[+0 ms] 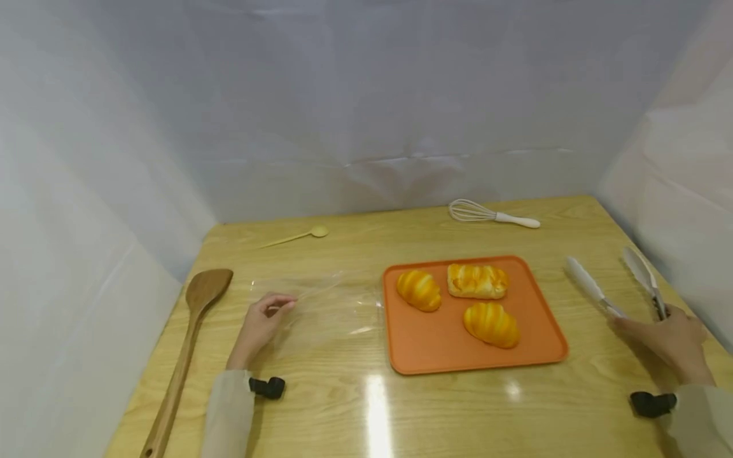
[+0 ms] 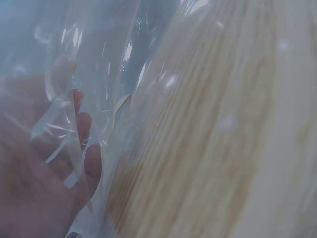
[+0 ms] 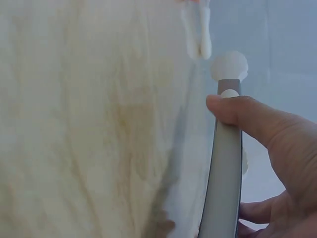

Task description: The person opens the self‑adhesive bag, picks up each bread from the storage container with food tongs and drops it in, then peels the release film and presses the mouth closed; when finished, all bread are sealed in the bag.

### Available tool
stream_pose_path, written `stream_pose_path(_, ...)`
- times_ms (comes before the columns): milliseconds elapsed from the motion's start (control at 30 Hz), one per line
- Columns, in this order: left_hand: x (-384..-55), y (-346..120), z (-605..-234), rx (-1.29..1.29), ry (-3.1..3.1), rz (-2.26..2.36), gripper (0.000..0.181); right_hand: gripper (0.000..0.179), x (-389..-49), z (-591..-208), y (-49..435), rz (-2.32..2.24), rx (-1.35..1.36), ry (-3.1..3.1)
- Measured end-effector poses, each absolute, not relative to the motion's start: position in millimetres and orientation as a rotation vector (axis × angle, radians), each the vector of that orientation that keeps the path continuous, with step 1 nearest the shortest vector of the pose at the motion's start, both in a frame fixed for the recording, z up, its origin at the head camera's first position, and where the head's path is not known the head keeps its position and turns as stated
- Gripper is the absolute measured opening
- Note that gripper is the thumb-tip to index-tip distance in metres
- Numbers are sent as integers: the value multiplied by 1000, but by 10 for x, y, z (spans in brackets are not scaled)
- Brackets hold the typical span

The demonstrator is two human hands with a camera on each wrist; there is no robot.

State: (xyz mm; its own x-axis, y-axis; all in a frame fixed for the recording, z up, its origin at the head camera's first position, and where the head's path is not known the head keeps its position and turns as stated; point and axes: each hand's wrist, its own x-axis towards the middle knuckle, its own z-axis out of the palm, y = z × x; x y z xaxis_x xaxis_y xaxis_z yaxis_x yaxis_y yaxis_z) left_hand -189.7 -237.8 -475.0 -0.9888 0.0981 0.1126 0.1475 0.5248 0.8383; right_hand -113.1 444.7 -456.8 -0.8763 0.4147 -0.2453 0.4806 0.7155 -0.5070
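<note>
My left hand [image 1: 260, 326] pinches the edge of a clear plastic bag [image 1: 338, 312] lying loosely across the table, left of the tray. Through the left wrist view the film [image 2: 124, 54] drapes over that hand's fingers [image 2: 92, 161]. At the right side my right hand [image 1: 672, 340] holds a pair of kitchen tongs [image 1: 588, 280] with pale tips, their arms spread apart and pointing away from me. The thumb lies along one tong arm [image 3: 222, 168] in the right wrist view. An orange tray [image 1: 435, 353] carries two croissant-like rolls [image 1: 419, 291] and a rectangular loaf [image 1: 477, 282].
A wooden spatula [image 1: 189, 343] lies lengthwise along the table's left side. Towards the back are a small yellowish spoon [image 1: 319, 231] and a white whisk [image 1: 492, 215]. Pale sheeting [image 1: 372, 95] hangs behind the table [image 1: 321, 407] and along both sides.
</note>
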Motion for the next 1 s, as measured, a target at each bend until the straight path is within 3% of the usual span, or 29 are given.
stream_pose_path(133,-1891,-2389,-4765,-218,-2691,-1495,25,104,-1063,-4506,4344,-932,643,2883)
stream_pose_path(267,-1890,-2382,-4765,-213,-2688,-1504,25,67,-966,-4470,4241,-954,488,2972)
stream_pose_path(300,-1888,-2376,-4760,-212,-2688,-1502,25,64,-940,-4463,4217,-951,449,2983)
stream_pose_path(367,-1880,-2359,-4740,-208,-2688,-1506,24,70,-899,-4434,4179,-956,394,2950)
stream_pose_path(467,-1838,-2306,-4630,-225,-2685,-1502,24,101,-865,-4391,4124,-935,355,2869)
stream_pose_path(533,-1799,-2267,-4541,-230,-2685,-1502,23,109,-850,-4368,4086,-916,325,2826)
stream_pose_path(800,-1734,-2217,-4406,-235,-2699,-1498,24,93,-775,-4354,3917,-826,136,2859)
stream_pose_path(1000,-1852,-2331,-4677,-251,-2683,-1505,24,78,-723,-4407,3861,-867,-6,2823)
